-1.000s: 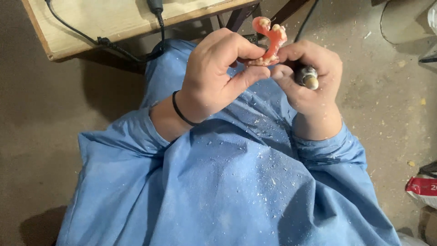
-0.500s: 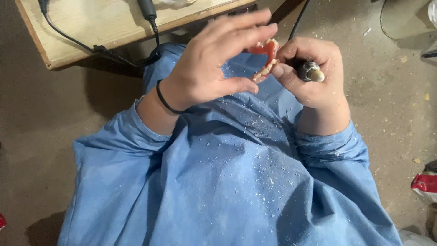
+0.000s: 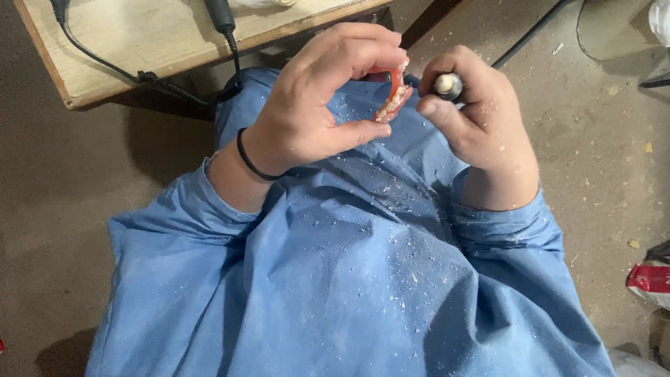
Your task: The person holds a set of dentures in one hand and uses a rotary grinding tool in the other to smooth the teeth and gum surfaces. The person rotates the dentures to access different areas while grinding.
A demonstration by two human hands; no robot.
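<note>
My left hand (image 3: 317,105) pinches a pink denture with pale teeth (image 3: 393,98) between thumb and fingers, held edge-on over my lap. A black band circles that wrist. My right hand (image 3: 474,115) is closed around a handheld rotary tool (image 3: 447,85) with a metal end, its tip right beside the denture. Both hands hover above a blue gown (image 3: 349,279) that is speckled with white shavings.
A wooden table (image 3: 160,42) lies at the top left with a black cable (image 3: 167,80) and a dark plug on it. A second cable runs across the dusty floor (image 3: 607,139) at top right. A red and white package (image 3: 649,279) lies at the right edge.
My left hand has turned the denture from upright and flat-on to edge-on, lower between the fingers. The right hand with the tool has stayed close beside it.
</note>
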